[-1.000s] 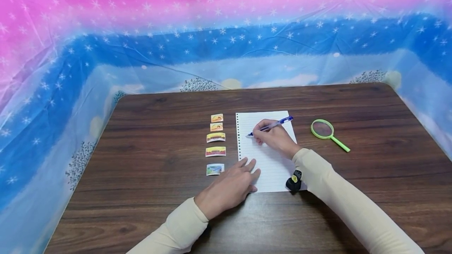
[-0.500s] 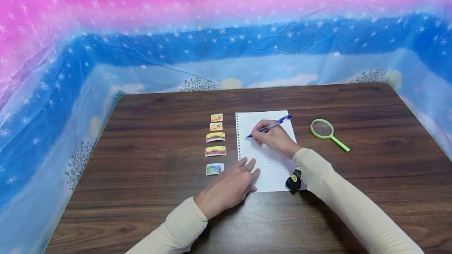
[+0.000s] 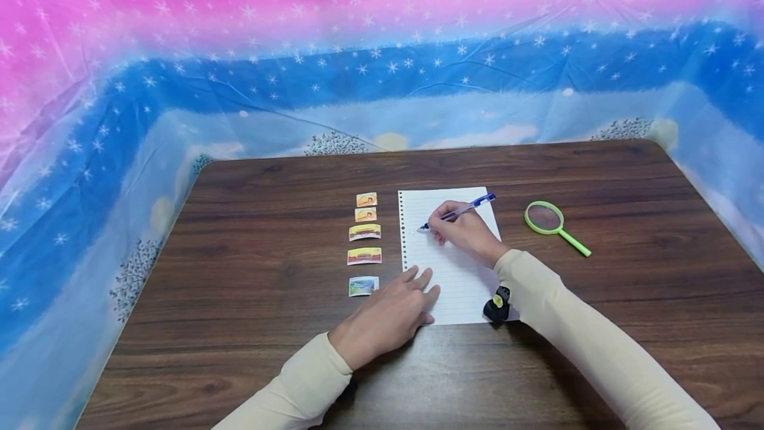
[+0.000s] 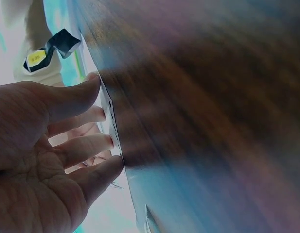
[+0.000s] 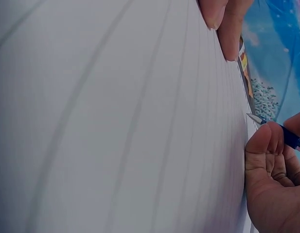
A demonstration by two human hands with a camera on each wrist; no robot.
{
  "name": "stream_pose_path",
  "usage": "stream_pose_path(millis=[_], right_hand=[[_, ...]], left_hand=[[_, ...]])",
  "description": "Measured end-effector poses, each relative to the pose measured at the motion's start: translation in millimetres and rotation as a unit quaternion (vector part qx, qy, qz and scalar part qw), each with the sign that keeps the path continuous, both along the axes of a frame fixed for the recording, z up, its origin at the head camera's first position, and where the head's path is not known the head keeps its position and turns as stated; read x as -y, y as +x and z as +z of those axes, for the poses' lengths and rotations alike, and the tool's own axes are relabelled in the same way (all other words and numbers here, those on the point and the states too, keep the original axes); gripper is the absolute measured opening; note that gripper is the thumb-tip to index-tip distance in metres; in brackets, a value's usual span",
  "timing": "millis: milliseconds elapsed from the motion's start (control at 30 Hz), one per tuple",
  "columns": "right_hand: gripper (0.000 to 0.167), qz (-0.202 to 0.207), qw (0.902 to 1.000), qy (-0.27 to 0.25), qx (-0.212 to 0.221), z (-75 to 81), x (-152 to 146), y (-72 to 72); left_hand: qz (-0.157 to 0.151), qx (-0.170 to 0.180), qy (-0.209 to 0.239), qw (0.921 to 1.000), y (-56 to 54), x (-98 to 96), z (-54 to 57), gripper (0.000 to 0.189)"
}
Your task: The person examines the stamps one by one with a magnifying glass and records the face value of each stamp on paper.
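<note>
A lined sheet of paper with punched holes along its left side lies on the dark wooden table. My right hand grips a blue pen over the upper half of the sheet, its tip at the paper near the holes. In the right wrist view the pen shows its metal tip against the sheet, beside the curled fingers. Spread across the sheet's lower left, the fingers of my left hand rest on the paper. Faint small marks show just left of the pen tip.
Left of the sheet, several stamps stand in a column: two orange ones, a red and yellow pair, and a blue-green one close to my left hand. A green magnifying glass lies to the right. Snowflake-patterned cloth surrounds the table.
The pen tip has shifted slightly, down a little and then back up to the right, with my right hand still gripping the pen. My left hand stays in place.
</note>
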State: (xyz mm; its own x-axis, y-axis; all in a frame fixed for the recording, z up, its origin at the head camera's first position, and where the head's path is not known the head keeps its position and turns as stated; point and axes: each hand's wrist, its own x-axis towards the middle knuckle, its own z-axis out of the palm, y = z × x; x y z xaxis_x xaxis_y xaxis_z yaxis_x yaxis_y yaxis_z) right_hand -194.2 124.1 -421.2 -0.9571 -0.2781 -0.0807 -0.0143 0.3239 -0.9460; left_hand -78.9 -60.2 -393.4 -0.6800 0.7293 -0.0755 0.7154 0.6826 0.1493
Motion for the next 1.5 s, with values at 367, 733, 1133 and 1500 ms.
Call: stream_pose_path(millis=[367, 733, 1133, 1500], right_hand=[[0.010, 0.010, 0.9999, 0.002, -0.002, 1.4, -0.2, 0.6], [0.011, 0.019, 0.9998, 0.005, 0.001, 1.6, -2.1, 0.4], [0.012, -0.008, 0.9999, 0.003, 0.013, 2.4, 1.3, 2.2], [0.009, -0.019, 0.9996, -0.007, 0.019, 1.3, 2.4, 0.2]], left_hand=[[0.008, 0.007, 0.000, 0.9999, 0.5, 0.4, 0.1, 0.043], [0.007, 0.003, 0.005, 1.0000, 0.1, 0.1, -0.6, 0.042], [0.004, 0.002, 0.002, 1.0000, 0.3, 0.6, -0.5, 0.042], [0.003, 0.000, -0.001, 1.0000, 0.1, 0.8, 0.0, 0.042]])
